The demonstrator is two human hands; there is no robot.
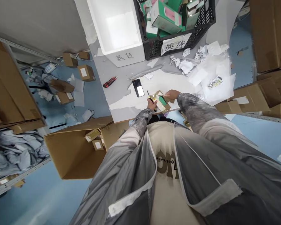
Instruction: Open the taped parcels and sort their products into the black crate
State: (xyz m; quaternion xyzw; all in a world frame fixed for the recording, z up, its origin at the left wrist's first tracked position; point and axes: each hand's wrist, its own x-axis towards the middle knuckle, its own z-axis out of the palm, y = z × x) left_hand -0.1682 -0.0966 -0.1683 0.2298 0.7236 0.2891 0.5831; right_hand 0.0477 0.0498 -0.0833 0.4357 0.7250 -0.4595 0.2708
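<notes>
A small opened cardboard box [163, 107] is at the table's front edge, with a green and white box [162, 99] showing inside it. My left hand [152, 104] is closed round a slim yellow and black utility knife [155, 109], whose tip sticks out past the fingers; this hand also rests against the carton's left side. From the right, my right hand [172, 94] grips the carton's opened flap, its fingertips partly hidden. Just beyond the left hand lies a smartphone [138, 88] with a lit screen.
A red and black utility knife [110, 82] lies at left. Behind are a white foam box [128, 57] and a black crate [152, 51] of green cartons. Crumpled paper [186, 66] covers the right side. A large open carton [75, 156] stands left of me.
</notes>
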